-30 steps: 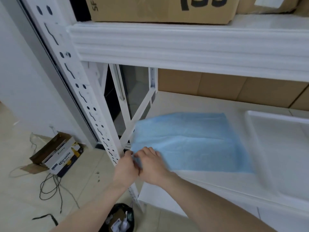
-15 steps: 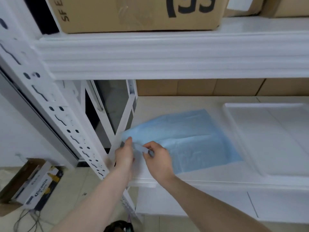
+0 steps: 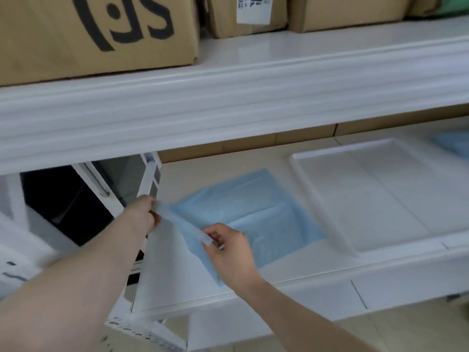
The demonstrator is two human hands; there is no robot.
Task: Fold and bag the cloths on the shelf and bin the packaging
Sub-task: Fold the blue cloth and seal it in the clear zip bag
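Observation:
A light blue cloth (image 3: 256, 212) inside a clear plastic bag lies flat on the lower white shelf (image 3: 304, 265). My left hand (image 3: 142, 214) pinches one edge of the bag's mouth at the shelf's left end. My right hand (image 3: 228, 250) pinches the opposite edge, a little nearer and to the right. Between the hands the clear plastic (image 3: 167, 252) is stretched apart and hangs over the shelf's front. A second blue cloth (image 3: 454, 146) shows partly at the far right edge.
A shallow white tray (image 3: 299, 163) sits on the shelf right of the cloth. Cardboard boxes (image 3: 96, 34) stand on the upper shelf (image 3: 228, 102), which overhangs the work area. A white perforated upright (image 3: 149, 179) stands close behind my left hand.
My hands have separated from one pinch at the bag's corner, left hand up and left, right hand right, pulling the bag's mouth apart. The camera has swung up and right.

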